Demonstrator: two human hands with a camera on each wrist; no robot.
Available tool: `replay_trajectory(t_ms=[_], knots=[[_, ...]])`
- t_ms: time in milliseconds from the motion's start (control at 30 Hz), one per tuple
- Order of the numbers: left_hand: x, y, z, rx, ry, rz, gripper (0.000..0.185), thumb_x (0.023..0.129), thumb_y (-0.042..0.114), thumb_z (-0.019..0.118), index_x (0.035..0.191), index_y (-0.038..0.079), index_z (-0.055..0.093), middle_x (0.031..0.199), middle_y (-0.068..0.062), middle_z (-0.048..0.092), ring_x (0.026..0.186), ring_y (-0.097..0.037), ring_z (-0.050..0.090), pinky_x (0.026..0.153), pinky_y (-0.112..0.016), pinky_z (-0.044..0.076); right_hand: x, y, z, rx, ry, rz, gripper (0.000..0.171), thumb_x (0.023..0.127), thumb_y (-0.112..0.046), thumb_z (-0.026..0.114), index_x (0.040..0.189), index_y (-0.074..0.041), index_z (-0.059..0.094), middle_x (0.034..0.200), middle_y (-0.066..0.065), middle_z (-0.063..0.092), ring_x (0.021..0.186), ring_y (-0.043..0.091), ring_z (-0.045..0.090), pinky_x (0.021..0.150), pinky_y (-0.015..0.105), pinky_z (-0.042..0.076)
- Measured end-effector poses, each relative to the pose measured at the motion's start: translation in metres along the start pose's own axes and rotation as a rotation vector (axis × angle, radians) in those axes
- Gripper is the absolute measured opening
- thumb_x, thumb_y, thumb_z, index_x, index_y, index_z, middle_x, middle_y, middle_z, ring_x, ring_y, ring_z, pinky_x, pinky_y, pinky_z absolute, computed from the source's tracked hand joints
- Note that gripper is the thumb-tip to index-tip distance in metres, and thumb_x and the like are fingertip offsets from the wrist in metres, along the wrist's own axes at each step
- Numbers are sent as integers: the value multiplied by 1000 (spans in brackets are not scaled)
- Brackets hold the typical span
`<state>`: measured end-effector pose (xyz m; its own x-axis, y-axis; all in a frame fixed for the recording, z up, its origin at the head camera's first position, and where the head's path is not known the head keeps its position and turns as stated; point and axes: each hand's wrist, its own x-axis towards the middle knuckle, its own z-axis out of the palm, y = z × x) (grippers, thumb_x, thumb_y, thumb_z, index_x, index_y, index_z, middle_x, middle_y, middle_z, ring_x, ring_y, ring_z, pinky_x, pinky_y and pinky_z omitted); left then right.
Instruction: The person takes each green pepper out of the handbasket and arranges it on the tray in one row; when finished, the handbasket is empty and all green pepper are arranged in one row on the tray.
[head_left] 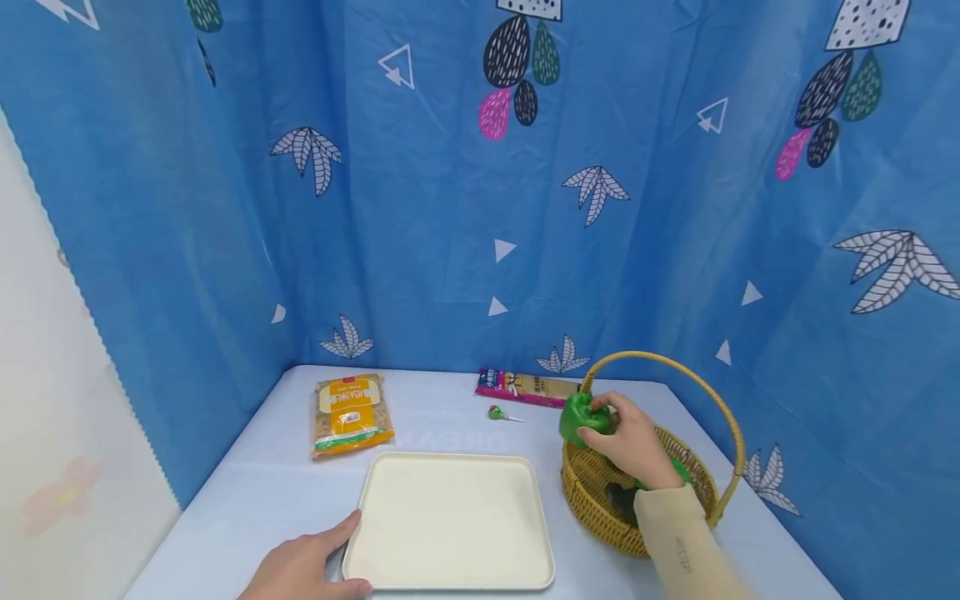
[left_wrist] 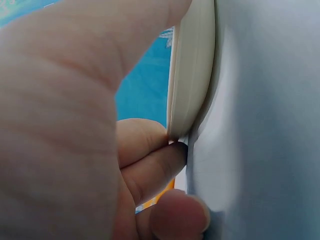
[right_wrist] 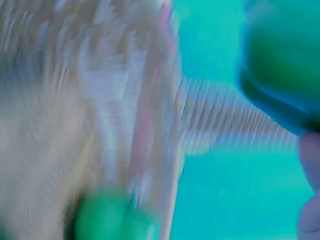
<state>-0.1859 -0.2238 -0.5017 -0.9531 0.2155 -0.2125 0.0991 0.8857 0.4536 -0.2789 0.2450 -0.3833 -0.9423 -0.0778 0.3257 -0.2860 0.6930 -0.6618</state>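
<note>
My right hand (head_left: 636, 442) grips a glossy green bell pepper (head_left: 576, 417) by its top, over the far left rim of a woven basket (head_left: 600, 521) with a tall arched handle. In the blurred right wrist view the pepper (right_wrist: 285, 60) fills the upper right corner. Partly behind my wrist, a green item (head_left: 681, 471) and a dark one (head_left: 621, 500) lie in the basket. My left hand (head_left: 300, 567) rests at the near left corner of a cream tray (head_left: 453, 523), fingers at its left side and thumb by the front edge. The tray's side (left_wrist: 192, 70) shows close up in the left wrist view.
Behind the tray to the left lies a bag of grain (head_left: 351, 417) in orange packaging. A small wrapped lollipop (head_left: 501, 413) and a long pink-and-tan packet (head_left: 525, 387) lie towards the back. A blue patterned curtain (head_left: 450, 208) hangs around the white table (head_left: 247, 492).
</note>
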Motion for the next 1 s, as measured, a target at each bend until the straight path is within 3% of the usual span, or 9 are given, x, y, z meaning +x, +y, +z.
replay_trajectory(t_ms=[133, 367, 500, 733, 1000], knots=[[-3, -4, -3, 15, 19, -15, 104, 58, 77, 62, 141, 17, 42, 117, -6, 62, 98, -28, 59, 78, -55, 48, 6, -44, 46, 102, 27, -92, 41, 74, -36, 77, 107, -22, 56, 99, 1, 56, 80, 22, 55, 58, 32, 50], [-1, -8, -2, 12, 29, -16, 103, 58, 78, 62, 140, 18, 43, 119, -6, 61, 101, -29, 59, 79, -57, 47, 12, -92, 152, 184, -154, -172, 39, 73, -36, 78, 103, -25, 56, 104, -8, 55, 81, 18, 52, 61, 30, 49], [1, -6, 1, 23, 37, 3, 103, 58, 79, 60, 141, 19, 42, 118, -5, 61, 99, -29, 59, 77, -57, 47, 12, -110, 196, 172, -205, -191, 37, 73, -34, 77, 102, -22, 57, 107, -7, 54, 83, 14, 51, 68, 26, 49], [1, -3, 2, 35, 53, 73, 101, 62, 80, 56, 141, 17, 42, 116, -5, 62, 96, -27, 61, 73, -52, 49, 13, -117, 240, 78, -257, -204, 39, 74, -41, 76, 104, -23, 57, 110, -7, 54, 89, 7, 51, 81, 25, 50], [0, -4, 2, 30, 49, 59, 101, 62, 80, 56, 141, 18, 42, 116, -5, 63, 96, -27, 61, 74, -52, 49, 11, -120, 254, 8, -302, -191, 40, 72, -42, 77, 103, -26, 57, 106, -14, 54, 88, 4, 50, 83, 27, 48]])
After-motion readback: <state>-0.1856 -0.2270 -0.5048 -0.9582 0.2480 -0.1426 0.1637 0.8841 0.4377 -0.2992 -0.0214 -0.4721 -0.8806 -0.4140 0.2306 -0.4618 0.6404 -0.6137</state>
